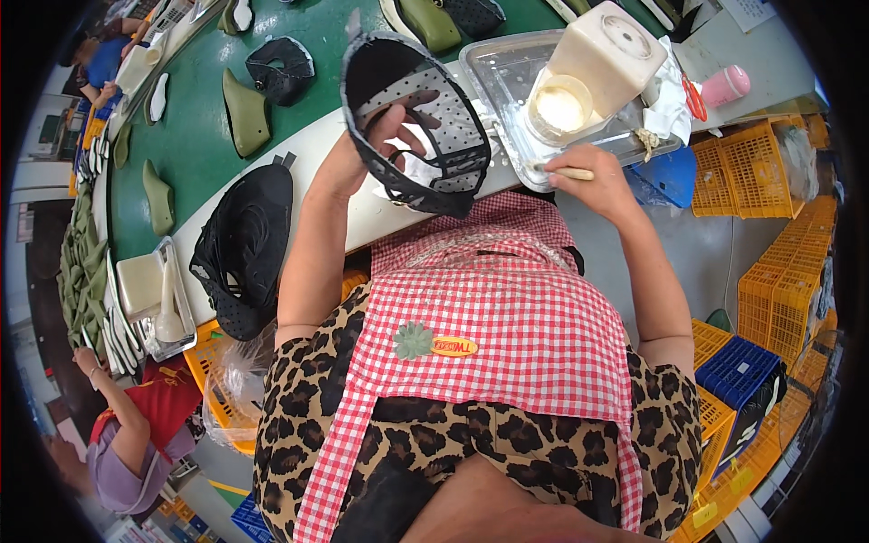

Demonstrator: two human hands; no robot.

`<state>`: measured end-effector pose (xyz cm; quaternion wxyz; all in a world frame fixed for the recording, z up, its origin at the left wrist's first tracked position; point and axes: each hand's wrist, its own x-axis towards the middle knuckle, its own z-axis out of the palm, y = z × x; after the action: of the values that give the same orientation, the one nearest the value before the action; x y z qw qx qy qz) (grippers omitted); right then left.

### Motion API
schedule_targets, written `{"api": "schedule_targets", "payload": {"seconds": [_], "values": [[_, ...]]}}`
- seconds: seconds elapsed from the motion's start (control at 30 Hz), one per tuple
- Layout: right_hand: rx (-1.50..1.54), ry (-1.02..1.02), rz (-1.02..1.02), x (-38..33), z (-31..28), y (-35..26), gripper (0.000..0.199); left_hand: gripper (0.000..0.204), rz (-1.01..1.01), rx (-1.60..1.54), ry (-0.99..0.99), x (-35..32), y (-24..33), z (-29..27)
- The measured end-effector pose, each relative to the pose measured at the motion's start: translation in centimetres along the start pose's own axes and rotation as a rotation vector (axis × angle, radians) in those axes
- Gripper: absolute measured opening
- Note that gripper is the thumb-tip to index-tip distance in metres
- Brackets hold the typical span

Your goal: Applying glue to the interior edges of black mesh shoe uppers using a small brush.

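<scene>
A black shoe upper (463, 127) with dotted mesh is held up over the white table edge. My left hand (367, 154) is closed on it, with fingers reaching inside its opening. In my right hand (597, 181) is a brush (574, 173) with a short pale wooden handle; its bristle end is hard to make out beside the tray. The clear plastic tray (489, 68) holds a cup of whitish liquid (558, 109), over which a big off-white bottle (608, 54) leans. More black uppers (243, 244) lie stacked left of my left forearm.
Green shoe lasts (244, 113) and another black upper (281, 71) rest on the green conveyor. A second tray (181, 299) with a bottle is at left. White cloth (668, 104) and a pink bottle (724, 86) sit at right, above yellow crates (747, 172). Another person (136, 443) works at lower left.
</scene>
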<state>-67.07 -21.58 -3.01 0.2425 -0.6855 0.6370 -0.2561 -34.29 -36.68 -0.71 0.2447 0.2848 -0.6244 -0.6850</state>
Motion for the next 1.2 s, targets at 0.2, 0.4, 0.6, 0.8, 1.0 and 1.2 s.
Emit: {"api": "schedule_targets", "payload": {"seconds": [0.2,0.4,0.6,0.8,1.0,1.2], "values": [[0.334,0.188,0.278,-2.2,0.6,0.6,0.018,0.077,-0.059,-0.239,-0.144,0.4,0.9,0.1],[0.414,0.317,0.373,-2.5,4.1,0.0,0.021,0.074,-0.104,-0.485,-0.173,0.9,-0.2,0.4],[0.725,0.376,0.299,-0.8,2.8,-2.7,0.020,0.073,-0.110,-0.390,-0.133,1.0,1.0,1.4],[0.521,0.521,-0.098,2.1,-1.3,-9.1,0.018,0.072,-0.099,-0.284,-0.153,1.2,1.5,1.7],[0.273,0.568,-0.444,4.7,-2.7,-11.5,0.020,0.069,-0.086,-0.239,-0.158,1.1,1.7,1.9],[0.253,0.504,-0.312,3.5,0.7,-9.0,0.019,0.074,-0.060,-0.270,-0.141,0.5,1.7,1.4]]}}
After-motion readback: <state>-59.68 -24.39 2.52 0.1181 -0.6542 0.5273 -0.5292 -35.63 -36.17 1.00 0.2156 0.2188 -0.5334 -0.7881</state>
